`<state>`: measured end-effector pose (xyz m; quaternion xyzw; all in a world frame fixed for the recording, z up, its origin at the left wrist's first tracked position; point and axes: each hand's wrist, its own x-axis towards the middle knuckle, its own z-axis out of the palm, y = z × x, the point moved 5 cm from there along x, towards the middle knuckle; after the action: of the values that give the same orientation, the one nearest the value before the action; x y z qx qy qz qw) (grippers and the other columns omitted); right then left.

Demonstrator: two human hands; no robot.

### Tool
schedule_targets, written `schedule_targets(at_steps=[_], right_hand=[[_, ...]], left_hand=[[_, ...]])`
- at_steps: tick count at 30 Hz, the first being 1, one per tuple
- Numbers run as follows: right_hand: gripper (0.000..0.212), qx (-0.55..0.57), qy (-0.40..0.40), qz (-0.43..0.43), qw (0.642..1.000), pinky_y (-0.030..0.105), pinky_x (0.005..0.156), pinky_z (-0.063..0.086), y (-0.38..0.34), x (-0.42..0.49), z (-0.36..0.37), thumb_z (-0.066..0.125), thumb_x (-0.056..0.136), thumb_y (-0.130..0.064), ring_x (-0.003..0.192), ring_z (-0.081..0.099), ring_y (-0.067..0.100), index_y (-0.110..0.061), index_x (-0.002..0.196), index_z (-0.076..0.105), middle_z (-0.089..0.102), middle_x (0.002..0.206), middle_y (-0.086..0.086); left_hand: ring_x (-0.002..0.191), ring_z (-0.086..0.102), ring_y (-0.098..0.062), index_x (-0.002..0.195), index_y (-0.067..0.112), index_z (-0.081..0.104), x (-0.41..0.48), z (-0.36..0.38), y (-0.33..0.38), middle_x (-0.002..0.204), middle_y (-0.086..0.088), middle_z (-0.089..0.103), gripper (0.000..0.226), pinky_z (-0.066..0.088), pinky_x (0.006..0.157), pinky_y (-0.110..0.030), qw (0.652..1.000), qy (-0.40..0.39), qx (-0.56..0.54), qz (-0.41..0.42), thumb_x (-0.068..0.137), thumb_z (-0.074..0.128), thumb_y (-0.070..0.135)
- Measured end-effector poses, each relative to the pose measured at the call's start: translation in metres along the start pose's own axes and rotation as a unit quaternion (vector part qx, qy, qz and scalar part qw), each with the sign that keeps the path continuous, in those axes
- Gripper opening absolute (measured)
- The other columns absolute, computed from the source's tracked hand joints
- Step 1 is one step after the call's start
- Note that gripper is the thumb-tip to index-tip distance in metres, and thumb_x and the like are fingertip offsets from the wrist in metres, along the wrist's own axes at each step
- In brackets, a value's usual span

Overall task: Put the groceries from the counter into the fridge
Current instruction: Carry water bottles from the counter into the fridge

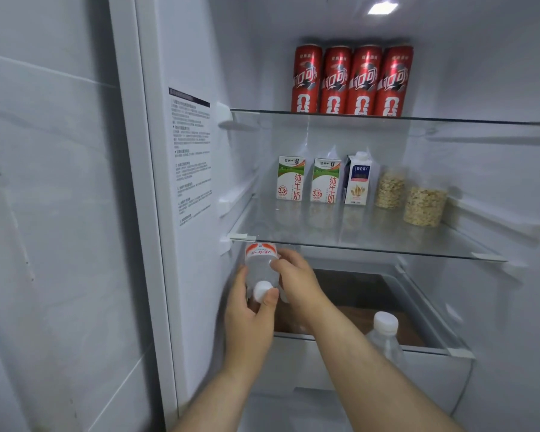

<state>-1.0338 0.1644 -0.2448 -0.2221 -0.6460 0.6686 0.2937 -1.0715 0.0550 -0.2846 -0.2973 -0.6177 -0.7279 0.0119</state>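
left hand at bottle cap, right hand round body

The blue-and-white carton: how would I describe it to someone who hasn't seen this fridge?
Find the middle glass shelf, under the red cans. The blue-and-white carton stands third from the left, between two green-and-white cartons and two jars of oats. It alone has a white cap on top.
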Motion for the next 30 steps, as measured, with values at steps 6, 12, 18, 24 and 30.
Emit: schedule_targets(at_steps=[6,12,18,24,30], right_hand=[[0.029,-0.088,0.008,-0.046,0.995,0.029,0.084,0.057,0.011,0.017,0.012,0.050,0.101,-0.033,0.098,0.066,0.012,-0.019,0.125,0.058,0.066,0.111,0.000],[0.032,-0.160,0.026,-0.053,0.985,0.038,0.099,0.049,0.007,0.032,0.017,0.043,0.103,-0.038,0.106,0.059,0.014,-0.022,0.127,0.057,0.064,0.113,-0.004],[0.031,-0.197,0.019,-0.053,0.979,0.043,0.101,0.046,0.003,0.044,0.017,0.040,0.104,-0.037,0.109,0.057,0.019,-0.023,0.125,0.058,0.061,0.114,-0.003],[0.025,-0.223,0.034,-0.026,0.974,0.050,0.094,0.051,0.005,0.054,0.020,0.038,0.100,-0.044,0.101,0.060,0.024,-0.036,0.109,0.060,0.062,0.101,-0.007],[0.020,-0.189,0.065,0.035,0.979,0.049,0.088,0.057,0.001,0.059,0.020,0.040,0.101,-0.043,0.092,0.063,0.031,-0.033,0.097,0.057,0.060,0.097,0.003]], left_hand=[[0.117,0.058,-0.017,0.132,0.011,0.055,0.013,0.001,-0.002,0.127,-0.001,0.062,0.038,0.045,0.096,-0.023,0.993,0.114,0.034,-0.018,0.094,0.058,0.014],[0.118,0.047,0.007,0.143,0.018,0.042,0.006,0.004,-0.004,0.135,0.009,0.052,0.046,0.037,0.099,-0.013,0.993,0.113,0.012,-0.007,0.099,0.050,0.011],[0.145,-0.003,0.007,0.155,0.023,0.012,0.001,0.017,-0.015,0.160,0.017,0.000,0.067,0.013,0.121,-0.026,0.995,-0.010,0.097,0.013,0.099,0.049,0.015],[0.146,-0.005,0.003,0.155,0.025,0.008,0.012,0.019,-0.015,0.162,0.013,0.001,0.067,0.004,0.121,-0.026,0.993,-0.044,0.114,-0.006,0.100,0.046,0.021],[0.148,0.009,-0.005,0.155,0.029,0.009,0.022,0.023,-0.015,0.161,0.012,0.012,0.065,0.010,0.121,-0.029,0.992,-0.076,0.075,-0.064,0.101,0.045,0.027]])
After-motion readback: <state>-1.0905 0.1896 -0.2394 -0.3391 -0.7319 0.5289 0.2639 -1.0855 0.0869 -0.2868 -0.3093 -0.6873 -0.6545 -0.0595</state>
